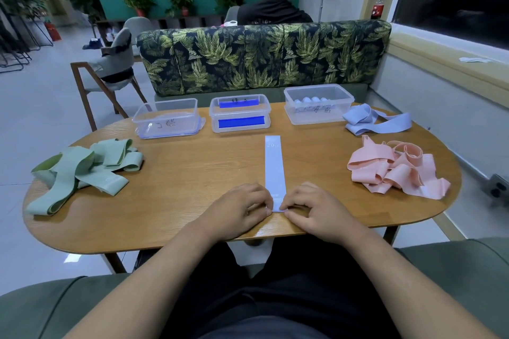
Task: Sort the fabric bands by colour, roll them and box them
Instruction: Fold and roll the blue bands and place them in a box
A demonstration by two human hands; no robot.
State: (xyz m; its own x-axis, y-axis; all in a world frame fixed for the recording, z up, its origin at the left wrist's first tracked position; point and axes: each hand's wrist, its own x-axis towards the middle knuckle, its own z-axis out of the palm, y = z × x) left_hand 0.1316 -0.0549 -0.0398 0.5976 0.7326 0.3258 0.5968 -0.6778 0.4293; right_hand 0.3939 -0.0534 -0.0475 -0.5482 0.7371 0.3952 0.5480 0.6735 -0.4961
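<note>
While the person sits at the near side of the oval wooden table (179, 173), both hands meet at the near end of a pale blue band (274, 168). It lies flat on the tabletop and runs straight away toward the far side. The left hand (239, 208) pinches the left corner of that near end with curled fingers, and the right hand (316, 209) pinches the right corner in the same way. The two sets of fingertips are almost touching over a small fold of fabric.

A heap of green bands (82, 170) lies on the left of the table. A heap of pink bands (396, 170) lies on the right, with a few loose blue bands (377, 121) just beyond it at the far right.

Three clear plastic boxes stand in a row along the far edge. The left box (168, 118) bears handwriting, the middle box (239, 114) shows bright blue strips, and the right box (318, 104) holds several pale rolls (309, 100). Whether the middle box is lidded cannot be told.
</note>
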